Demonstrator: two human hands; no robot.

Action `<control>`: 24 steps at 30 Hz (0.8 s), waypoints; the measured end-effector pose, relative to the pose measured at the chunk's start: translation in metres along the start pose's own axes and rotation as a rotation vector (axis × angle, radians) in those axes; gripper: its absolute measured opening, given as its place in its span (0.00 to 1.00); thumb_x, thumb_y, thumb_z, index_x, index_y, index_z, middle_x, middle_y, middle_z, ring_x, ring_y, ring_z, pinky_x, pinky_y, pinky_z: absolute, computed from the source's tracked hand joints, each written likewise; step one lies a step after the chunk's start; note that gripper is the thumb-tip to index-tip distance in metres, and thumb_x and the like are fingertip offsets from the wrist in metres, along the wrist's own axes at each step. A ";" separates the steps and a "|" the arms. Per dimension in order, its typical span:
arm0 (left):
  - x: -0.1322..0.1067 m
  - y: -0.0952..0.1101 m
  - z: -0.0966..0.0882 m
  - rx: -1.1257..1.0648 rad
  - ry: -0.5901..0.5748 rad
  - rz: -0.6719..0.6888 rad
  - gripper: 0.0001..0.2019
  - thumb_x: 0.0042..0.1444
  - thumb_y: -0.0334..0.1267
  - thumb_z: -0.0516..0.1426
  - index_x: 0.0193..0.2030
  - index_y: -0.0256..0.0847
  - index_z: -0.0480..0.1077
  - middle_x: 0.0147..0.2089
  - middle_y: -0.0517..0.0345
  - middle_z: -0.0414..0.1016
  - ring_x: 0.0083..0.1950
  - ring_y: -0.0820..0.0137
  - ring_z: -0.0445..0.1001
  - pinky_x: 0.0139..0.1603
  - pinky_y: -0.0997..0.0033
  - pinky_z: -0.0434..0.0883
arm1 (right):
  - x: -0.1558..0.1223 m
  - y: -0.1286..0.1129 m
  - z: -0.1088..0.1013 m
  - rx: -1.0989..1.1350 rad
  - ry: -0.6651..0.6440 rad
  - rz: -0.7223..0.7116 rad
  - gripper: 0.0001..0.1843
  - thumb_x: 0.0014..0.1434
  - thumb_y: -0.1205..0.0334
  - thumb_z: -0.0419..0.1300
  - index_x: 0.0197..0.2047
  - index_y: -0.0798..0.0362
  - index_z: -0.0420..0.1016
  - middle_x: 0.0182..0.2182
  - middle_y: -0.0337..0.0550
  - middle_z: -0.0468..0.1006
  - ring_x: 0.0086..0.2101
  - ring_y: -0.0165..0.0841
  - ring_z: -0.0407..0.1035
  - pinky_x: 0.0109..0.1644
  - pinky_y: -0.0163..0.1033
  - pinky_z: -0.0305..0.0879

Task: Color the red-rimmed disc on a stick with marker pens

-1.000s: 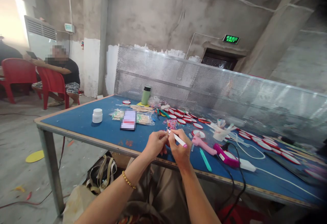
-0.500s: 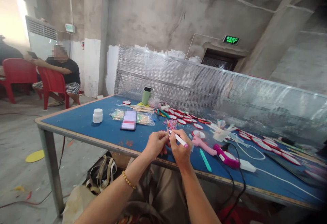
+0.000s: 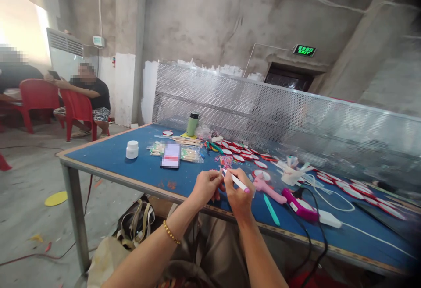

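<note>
Pinched in my right hand (image 3: 238, 198) is a white marker pen (image 3: 239, 183) with a pink end, its tip pointing at the fingertips of my left hand (image 3: 207, 186). That left hand is closed, and a thin, pale upright piece seems to poke up from its fingers; it is too small to name. The hands nearly touch over the front edge of the blue table (image 3: 144, 175). Just beyond them lies a pile of small pink and coloured bits (image 3: 226, 161). To the right are a pink glue gun (image 3: 268, 188) and a teal pen-like tool (image 3: 271, 210).
A phone (image 3: 171, 155) rests on bagged sticks (image 3: 190, 153), left of which stands a white jar (image 3: 132, 150). Farther back are a green bottle (image 3: 192, 124) and red-rimmed white discs (image 3: 245, 154). A magenta power strip (image 3: 300, 207) trails cables. A person sits on a red chair (image 3: 78, 106).
The whole view has shifted slightly, so things appear a little farther right. Both hands keep the same hold, with the pen still at the left fingertips.
</note>
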State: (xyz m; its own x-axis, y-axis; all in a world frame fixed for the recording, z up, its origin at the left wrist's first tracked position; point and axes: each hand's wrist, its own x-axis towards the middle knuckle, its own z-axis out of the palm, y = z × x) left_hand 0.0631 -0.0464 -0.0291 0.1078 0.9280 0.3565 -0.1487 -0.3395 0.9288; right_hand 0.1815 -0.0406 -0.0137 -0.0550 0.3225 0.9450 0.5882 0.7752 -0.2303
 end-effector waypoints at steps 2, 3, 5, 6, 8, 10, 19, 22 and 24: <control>0.000 0.001 0.001 0.006 0.006 0.001 0.19 0.58 0.51 0.55 0.25 0.37 0.68 0.16 0.64 0.65 0.13 0.77 0.64 0.10 0.82 0.58 | 0.001 -0.002 0.000 0.012 -0.024 -0.010 0.08 0.64 0.65 0.56 0.32 0.53 0.72 0.25 0.37 0.73 0.25 0.29 0.67 0.31 0.33 0.64; -0.001 0.001 0.001 0.008 0.007 0.001 0.19 0.58 0.51 0.56 0.24 0.38 0.68 0.15 0.65 0.64 0.12 0.77 0.64 0.10 0.82 0.57 | 0.001 -0.002 -0.001 0.016 -0.032 -0.017 0.08 0.64 0.65 0.56 0.32 0.53 0.72 0.25 0.37 0.73 0.25 0.29 0.68 0.31 0.33 0.64; -0.001 0.001 0.002 0.007 0.009 0.002 0.20 0.57 0.52 0.56 0.25 0.38 0.67 0.14 0.65 0.63 0.12 0.77 0.64 0.10 0.82 0.57 | 0.001 -0.002 -0.001 0.012 -0.033 -0.024 0.09 0.64 0.64 0.56 0.32 0.53 0.72 0.25 0.37 0.73 0.25 0.29 0.68 0.31 0.33 0.64; -0.001 0.001 0.002 0.004 0.009 0.002 0.20 0.57 0.53 0.56 0.25 0.38 0.68 0.14 0.65 0.63 0.13 0.77 0.64 0.10 0.82 0.57 | 0.001 -0.002 -0.001 0.006 -0.025 -0.024 0.09 0.64 0.64 0.56 0.32 0.53 0.72 0.24 0.37 0.73 0.25 0.29 0.68 0.31 0.33 0.64; 0.000 0.000 0.001 -0.001 0.005 0.001 0.21 0.57 0.54 0.56 0.26 0.37 0.69 0.16 0.64 0.66 0.13 0.77 0.65 0.10 0.81 0.58 | 0.000 -0.001 -0.001 -0.004 -0.006 -0.015 0.09 0.64 0.64 0.56 0.31 0.53 0.71 0.24 0.37 0.73 0.24 0.29 0.67 0.30 0.33 0.64; 0.000 -0.001 0.001 -0.002 0.000 -0.002 0.20 0.57 0.54 0.56 0.27 0.37 0.70 0.18 0.63 0.67 0.13 0.77 0.66 0.10 0.81 0.58 | -0.001 0.000 -0.001 -0.006 -0.001 -0.014 0.09 0.64 0.64 0.55 0.31 0.53 0.71 0.24 0.37 0.72 0.24 0.28 0.67 0.29 0.33 0.64; 0.000 -0.002 -0.001 -0.037 -0.003 -0.042 0.16 0.55 0.49 0.56 0.32 0.35 0.71 0.26 0.58 0.75 0.14 0.79 0.66 0.10 0.82 0.58 | -0.002 0.003 -0.005 0.000 0.101 0.067 0.08 0.64 0.62 0.56 0.33 0.53 0.73 0.26 0.39 0.75 0.26 0.31 0.70 0.32 0.36 0.67; -0.002 0.001 -0.002 -0.064 0.001 -0.057 0.15 0.55 0.48 0.56 0.33 0.35 0.70 0.25 0.58 0.75 0.14 0.79 0.65 0.10 0.82 0.56 | -0.005 0.011 -0.020 0.071 0.188 0.247 0.09 0.64 0.58 0.58 0.43 0.53 0.74 0.27 0.37 0.75 0.25 0.30 0.70 0.32 0.37 0.69; -0.004 0.002 -0.004 -0.081 0.007 -0.065 0.15 0.54 0.48 0.57 0.33 0.35 0.71 0.25 0.59 0.74 0.14 0.79 0.65 0.11 0.82 0.57 | -0.006 0.017 -0.039 0.074 0.200 0.317 0.11 0.64 0.56 0.58 0.44 0.53 0.74 0.25 0.36 0.74 0.23 0.30 0.69 0.30 0.36 0.69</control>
State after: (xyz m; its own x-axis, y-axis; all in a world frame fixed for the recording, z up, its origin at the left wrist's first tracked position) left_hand 0.0588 -0.0503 -0.0290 0.1128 0.9488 0.2952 -0.2211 -0.2657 0.9384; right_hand 0.2234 -0.0505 -0.0139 0.2828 0.4459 0.8492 0.4905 0.6936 -0.5275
